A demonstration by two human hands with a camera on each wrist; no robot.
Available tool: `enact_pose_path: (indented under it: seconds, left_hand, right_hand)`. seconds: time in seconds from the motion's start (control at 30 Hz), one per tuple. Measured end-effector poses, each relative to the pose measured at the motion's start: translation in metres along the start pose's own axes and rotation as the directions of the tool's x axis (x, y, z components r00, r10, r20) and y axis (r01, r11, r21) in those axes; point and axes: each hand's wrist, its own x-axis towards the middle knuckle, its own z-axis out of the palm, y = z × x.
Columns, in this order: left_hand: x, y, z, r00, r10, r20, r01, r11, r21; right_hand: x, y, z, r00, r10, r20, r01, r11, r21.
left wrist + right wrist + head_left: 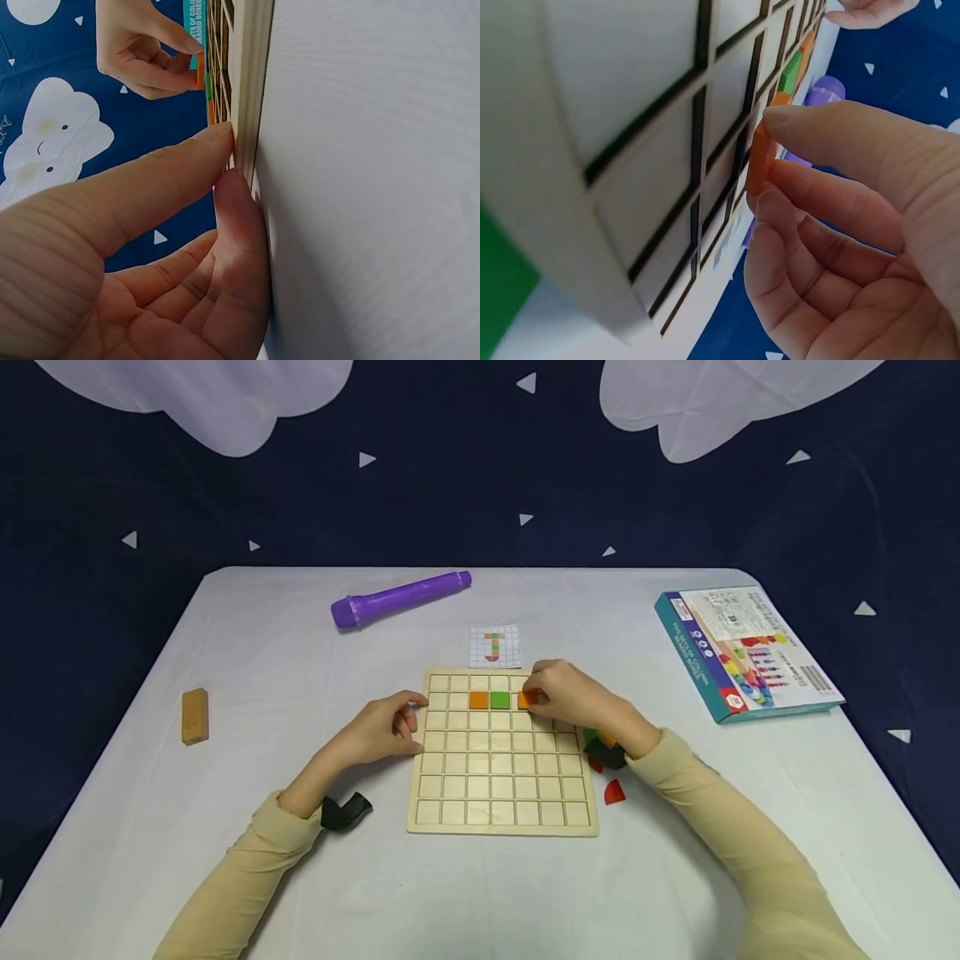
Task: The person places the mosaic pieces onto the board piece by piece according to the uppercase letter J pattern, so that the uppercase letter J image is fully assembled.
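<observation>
Right wrist view: shows an orange tile point(757, 160) pinched between the thumb and fingertips of the right hand point(862, 217), with the grid board point(649, 206) at 9 o'clock of it and a green tile point(789, 76) at 1 o'clock. Looks thin, light and stiff, probably smooth, hence likelier to slip or tilt than to bend or break; best taken by opposite edges, leaving the underside free. Cannot tell whether touching the board. Left wrist view: shows the left hand point(139, 300) at 7 o'clock, touching the board's side, and the tile in the other hand at 11 o'clock. Head view: puts the tile at 1 o'clock of the board's middle, near the second row, with the left hand at 9 o'clock, thumb and forefinger apart along the rim, clamped on nothing. Suggests a board stiff yet light enough to slide, best steadied there.
</observation>
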Motion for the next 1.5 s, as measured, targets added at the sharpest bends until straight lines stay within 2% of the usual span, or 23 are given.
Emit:
enact_pose_path:
  seconds: [0.53,0.97,1.5]
  left_hand:
    - [-0.002,-0.003,0.002,1.0,0.017,-0.004,-0.017,1.0,0.004]
    - [-0.002,-0.003,0.001,1.0,-0.003,0.006,0.003,1.0,-0.001]
    - [-0.002,0.0,0.0,1.0,0.002,-0.007,-0.002,1.0,0.005]
  right_hand:
    - [0.007,-0.003,0.007,0.999,-0.043,0.028,0.044,0.999,-0.023]
    - [0.011,-0.002,0.009,0.998,-0.045,0.043,0.046,0.999,-0.024]
    - [0.017,0.0,0.005,0.991,-0.116,0.072,0.116,0.993,0.005]
